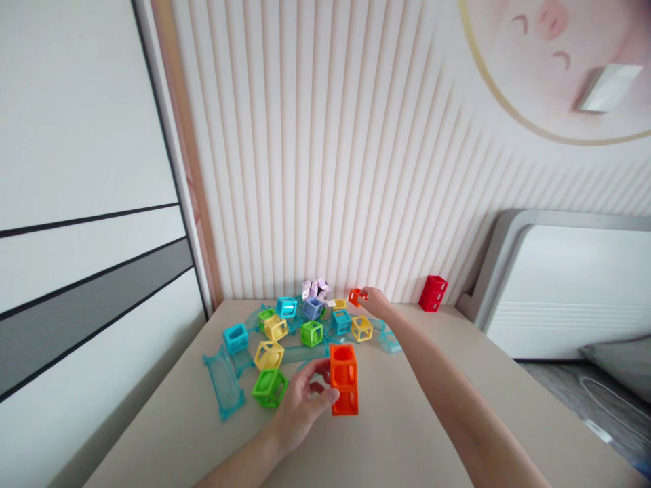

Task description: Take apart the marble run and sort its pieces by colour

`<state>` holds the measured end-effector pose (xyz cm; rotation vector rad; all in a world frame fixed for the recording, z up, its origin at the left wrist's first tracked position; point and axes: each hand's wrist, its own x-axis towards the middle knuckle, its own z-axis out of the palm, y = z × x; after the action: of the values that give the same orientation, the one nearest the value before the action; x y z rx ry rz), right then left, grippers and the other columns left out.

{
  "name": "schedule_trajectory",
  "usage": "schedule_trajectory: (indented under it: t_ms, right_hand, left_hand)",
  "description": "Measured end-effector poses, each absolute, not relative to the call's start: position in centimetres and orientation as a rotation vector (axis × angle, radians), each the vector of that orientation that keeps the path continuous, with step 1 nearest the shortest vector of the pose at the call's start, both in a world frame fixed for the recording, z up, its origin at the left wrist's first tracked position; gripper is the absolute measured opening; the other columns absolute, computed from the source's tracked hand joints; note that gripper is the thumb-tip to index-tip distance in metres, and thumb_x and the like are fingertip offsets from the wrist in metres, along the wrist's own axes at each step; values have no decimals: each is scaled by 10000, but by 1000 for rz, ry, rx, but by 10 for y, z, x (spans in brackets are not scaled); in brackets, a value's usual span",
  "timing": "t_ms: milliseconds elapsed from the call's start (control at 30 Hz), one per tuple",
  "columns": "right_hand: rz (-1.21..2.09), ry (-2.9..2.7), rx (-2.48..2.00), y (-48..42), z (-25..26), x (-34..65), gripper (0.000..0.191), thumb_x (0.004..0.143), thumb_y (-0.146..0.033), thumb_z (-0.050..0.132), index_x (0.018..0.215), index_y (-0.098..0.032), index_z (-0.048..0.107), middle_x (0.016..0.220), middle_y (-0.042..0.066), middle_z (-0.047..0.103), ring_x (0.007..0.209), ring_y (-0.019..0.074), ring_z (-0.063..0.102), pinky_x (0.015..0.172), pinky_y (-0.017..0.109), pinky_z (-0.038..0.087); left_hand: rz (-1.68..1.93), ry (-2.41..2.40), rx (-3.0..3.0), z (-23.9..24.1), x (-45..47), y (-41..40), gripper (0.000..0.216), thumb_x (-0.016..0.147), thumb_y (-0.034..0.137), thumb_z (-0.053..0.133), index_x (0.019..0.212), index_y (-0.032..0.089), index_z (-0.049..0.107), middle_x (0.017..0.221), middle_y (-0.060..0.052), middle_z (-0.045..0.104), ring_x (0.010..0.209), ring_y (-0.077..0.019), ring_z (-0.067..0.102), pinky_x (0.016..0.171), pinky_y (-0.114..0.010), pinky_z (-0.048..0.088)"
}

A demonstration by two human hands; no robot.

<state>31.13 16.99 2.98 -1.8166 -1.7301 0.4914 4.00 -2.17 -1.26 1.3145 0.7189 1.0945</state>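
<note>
Two orange hollow cube blocks, joined one above the other, stand upright near the middle of the table, and my left hand grips them from the left side. At the far back, my right hand has its fingers on another orange cube block; part of that block is hidden behind the fingers. A green cube block sits just left of my left hand. Close to my right hand lie a yellow cube block and a teal cube block.
Several yellow, green and blue cubes and clear blue track pieces spread over the left half of the table. Crumpled lilac wrapping lies against the ribbed wall. A red block stack stands back right, near a headboard.
</note>
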Motion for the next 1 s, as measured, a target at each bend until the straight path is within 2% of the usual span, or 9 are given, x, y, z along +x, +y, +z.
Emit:
schedule_trajectory:
  t_ms: [133, 200, 267, 400, 467, 567, 767, 1000]
  right_hand:
    - [558, -1395, -1499, 143, 31, 309, 418, 918, -545, 551, 1032, -162, 673, 1046, 141, 738, 1027, 294, 690, 867, 426, 557]
    - [625, -1271, -1310, 119, 27, 304, 485, 887, -633, 508, 1024, -194, 660, 1035, 117, 750, 1015, 282, 709, 847, 416, 569]
    - [693, -1174, -1160, 90, 18, 299, 490, 841, -678, 549, 989, -222, 654, 1001, 90, 757, 962, 272, 725, 840, 427, 577]
    - [819, -1027, -950, 37, 0, 285, 380, 819, -601, 665, 935, -240, 673, 1015, 62, 752, 941, 258, 721, 894, 452, 571]
    - [954, -933, -826, 22, -5, 278, 288, 800, -493, 746, 948, -250, 703, 1051, 51, 756, 985, 263, 712, 956, 477, 545]
    - [1085, -915, -740, 10, -7, 271, 256, 770, -414, 802, 973, -267, 745, 1093, 51, 766, 1051, 289, 695, 1032, 525, 488]
    - [1204, -962, -755, 1, -4, 259, 254, 769, -471, 811, 898, -252, 793, 1031, 81, 786, 1084, 327, 685, 1061, 541, 453]
    - [1115, -1137, -797, -8, 7, 251, 374, 822, -538, 751, 1115, -305, 763, 1227, 55, 730, 1208, 331, 615, 1100, 538, 414]
  left_hand:
    - [1102, 715, 1321, -10, 39, -22, 544, 761, 529, 798, 1162, 174, 703, 1025, -88, 681, 904, -216, 601, 774, -296, 486]
    - [1103, 714, 1319, -10, 39, -22, 545, 776, 544, 779, 1168, 173, 701, 1018, -87, 687, 903, -217, 602, 788, -301, 485]
    - [1098, 718, 1312, -10, 39, -23, 546, 784, 554, 768, 1168, 172, 699, 1031, -92, 695, 912, -220, 605, 805, -308, 485]
    - [1080, 697, 1304, -8, 40, -24, 535, 794, 538, 767, 1176, 171, 690, 1098, -114, 707, 986, -246, 618, 867, -333, 486]
    - [1078, 674, 1294, -6, 41, -25, 529, 803, 520, 766, 1196, 176, 681, 1116, -115, 708, 1022, -255, 622, 899, -345, 485]
    - [1065, 663, 1264, -3, 41, -26, 537, 805, 529, 763, 1209, 185, 677, 1087, -106, 718, 1024, -261, 633, 895, -350, 494]
    - [993, 632, 1292, 1, 43, -28, 576, 811, 637, 706, 1157, 176, 706, 953, -84, 735, 934, -253, 657, 832, -334, 492]
    - [948, 634, 1280, -3, 42, -30, 566, 806, 623, 721, 1164, 186, 699, 1059, -99, 737, 950, -247, 663, 821, -330, 492]
